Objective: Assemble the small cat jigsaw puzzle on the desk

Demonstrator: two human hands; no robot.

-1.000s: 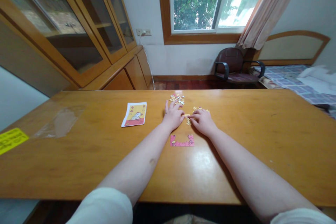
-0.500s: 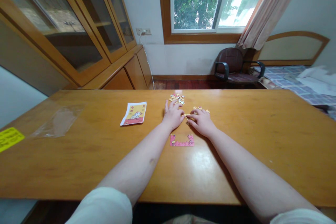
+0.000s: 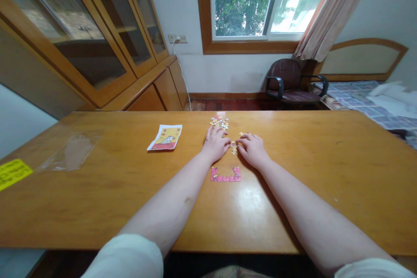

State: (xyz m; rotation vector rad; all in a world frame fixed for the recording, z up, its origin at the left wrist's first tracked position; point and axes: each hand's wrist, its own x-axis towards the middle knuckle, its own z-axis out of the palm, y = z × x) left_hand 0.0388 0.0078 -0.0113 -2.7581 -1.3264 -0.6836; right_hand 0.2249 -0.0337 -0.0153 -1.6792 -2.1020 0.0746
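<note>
Several yellowish puzzle pieces [image 3: 233, 148] lie in a short column between my hands. My left hand [image 3: 215, 144] rests just left of them, fingers spread, its tips close to a loose heap of puzzle pieces [image 3: 219, 122]. On the other side my right hand [image 3: 252, 149] is bent over the table, fingers apart, thumb beside the column. More pieces [image 3: 241, 134] show partly behind its fingers. Nearer to me sits a joined pink puzzle section [image 3: 226, 178], U-shaped with a gap at its top. I see nothing held in either hand.
A picture sheet [image 3: 165, 137] with a yellow and red print lies left of my hands on the wooden table [image 3: 107, 200]. Farther left are a clear plastic bag [image 3: 73, 152] and a yellow label [image 3: 14, 173]. A chair [image 3: 286, 80] stands beyond the table.
My hands have moved slightly apart, so the pieces between them now show more fully. The pink section has stayed in place.
</note>
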